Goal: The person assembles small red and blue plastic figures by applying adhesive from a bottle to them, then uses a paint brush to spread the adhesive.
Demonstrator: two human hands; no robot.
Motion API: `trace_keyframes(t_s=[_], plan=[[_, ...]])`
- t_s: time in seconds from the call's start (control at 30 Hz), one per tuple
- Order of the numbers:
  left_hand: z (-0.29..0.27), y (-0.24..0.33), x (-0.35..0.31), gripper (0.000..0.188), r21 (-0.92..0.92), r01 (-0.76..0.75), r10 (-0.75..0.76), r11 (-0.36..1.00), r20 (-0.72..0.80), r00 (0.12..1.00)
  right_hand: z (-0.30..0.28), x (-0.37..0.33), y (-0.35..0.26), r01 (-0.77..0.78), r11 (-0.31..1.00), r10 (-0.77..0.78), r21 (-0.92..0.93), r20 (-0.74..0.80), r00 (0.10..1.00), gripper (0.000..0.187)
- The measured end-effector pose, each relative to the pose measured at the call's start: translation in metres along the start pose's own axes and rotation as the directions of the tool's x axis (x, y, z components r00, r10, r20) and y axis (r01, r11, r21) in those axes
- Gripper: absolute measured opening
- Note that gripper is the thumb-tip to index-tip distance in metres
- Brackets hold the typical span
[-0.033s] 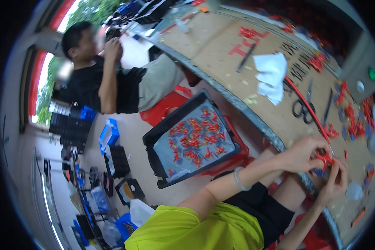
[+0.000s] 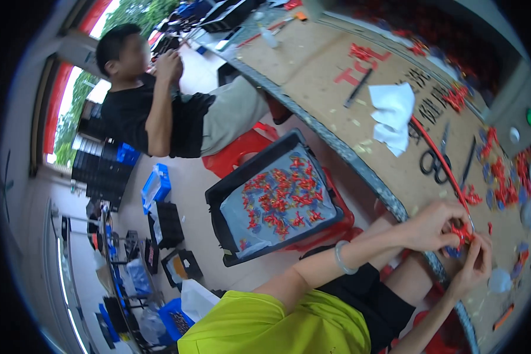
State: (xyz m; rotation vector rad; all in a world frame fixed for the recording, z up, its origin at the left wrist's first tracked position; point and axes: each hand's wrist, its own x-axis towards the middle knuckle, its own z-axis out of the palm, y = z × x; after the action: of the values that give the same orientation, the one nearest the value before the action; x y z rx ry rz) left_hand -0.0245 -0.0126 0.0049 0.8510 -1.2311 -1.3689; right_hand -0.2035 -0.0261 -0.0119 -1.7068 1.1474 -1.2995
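Left hand [image 2: 432, 226] and right hand [image 2: 473, 264] brought together at the near edge of the long brown board-topped workbench [image 2: 312, 65], both pinched on one small red plastic piece [image 2: 463, 233] (exact shape too small to tell). Pale bangle [image 2: 342, 258] on left wrist. Thin red rod [image 2: 439, 159] slanting from the hands toward black-handled scissors [image 2: 435, 162]. Crumpled white paper sheet [image 2: 393, 115] lying farther along the bench. Black rectangular tray [image 2: 275, 197] of loose red pieces resting on a red plastic stool [image 2: 245, 147], just beside the knees. Blue plastic crate [image 2: 156, 186] on the floor. Seated co-worker in black shirt [image 2: 159, 109] beyond, hands raised together.
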Motion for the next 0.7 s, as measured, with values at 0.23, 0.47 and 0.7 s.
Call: trace_keyframes(t_s=[0.23,0.47,0.7], plan=[[-0.007,0.011,-0.009,0.023,-0.106,0.048,-0.051,0.993,-0.02,0.998,0.009,0.001,-0.001,0.016,1.0,-0.017,0.026,0.047,0.999,0.013],[-0.007,0.008,-0.005,0.023,-0.112,0.006,-0.008,0.994,-0.018,1.0,0.006,0.005,0.0,0.012,1.0,-0.013,0.014,0.064,0.998,0.012],[-0.008,0.005,-0.006,0.021,-0.146,0.009,-0.01,0.989,-0.001,1.0,0.008,0.004,0.009,0.001,1.0,-0.002,0.02,0.053,0.999,0.014]])
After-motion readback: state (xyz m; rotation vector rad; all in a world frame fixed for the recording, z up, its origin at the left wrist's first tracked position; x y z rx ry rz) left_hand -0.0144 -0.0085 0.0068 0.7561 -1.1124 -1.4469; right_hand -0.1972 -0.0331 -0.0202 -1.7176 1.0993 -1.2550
